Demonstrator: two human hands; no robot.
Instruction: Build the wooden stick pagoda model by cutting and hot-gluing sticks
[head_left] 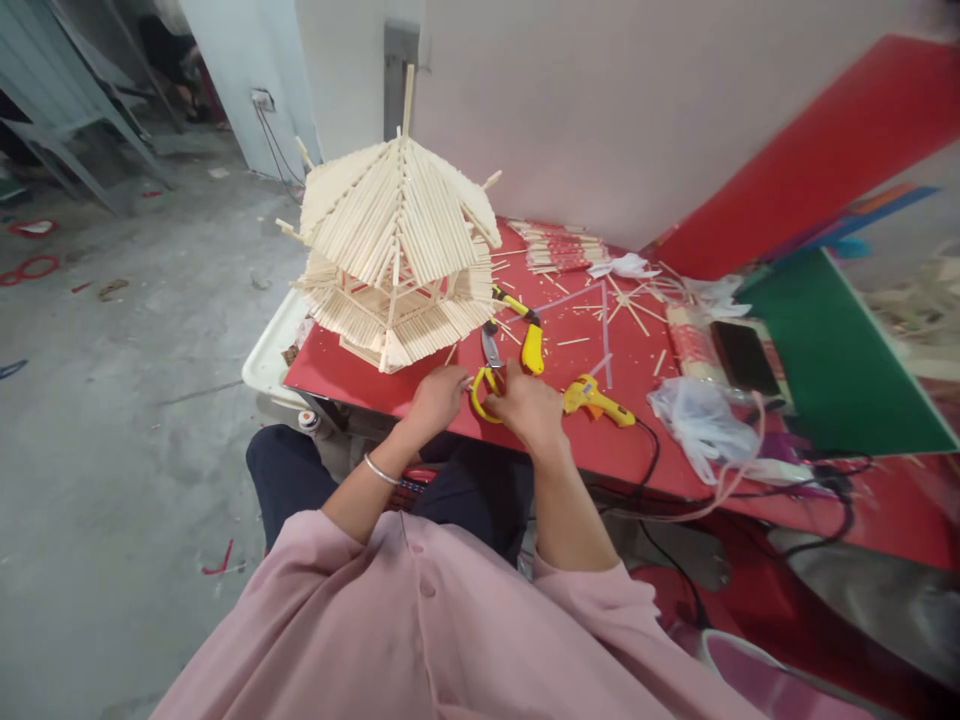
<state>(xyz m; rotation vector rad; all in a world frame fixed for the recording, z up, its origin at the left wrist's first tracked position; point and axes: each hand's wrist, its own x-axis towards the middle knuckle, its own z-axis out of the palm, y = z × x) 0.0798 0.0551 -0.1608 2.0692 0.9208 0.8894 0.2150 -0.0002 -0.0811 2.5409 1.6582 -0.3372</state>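
Our right hand [531, 403] holds yellow-handled scissors [490, 350] over a red table [367, 386]; our left hand [439, 398], fingers curled, is just beside them. Beyond it stands a 2-tiered stick pagoda [397, 225]. To our right lie a glue gun [595, 399], loose sticks [632, 303] and a phone [745, 358].

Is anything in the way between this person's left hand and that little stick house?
Nothing visible blocks it: the left hand is just in front of the stick house, with red tabletop showing between.
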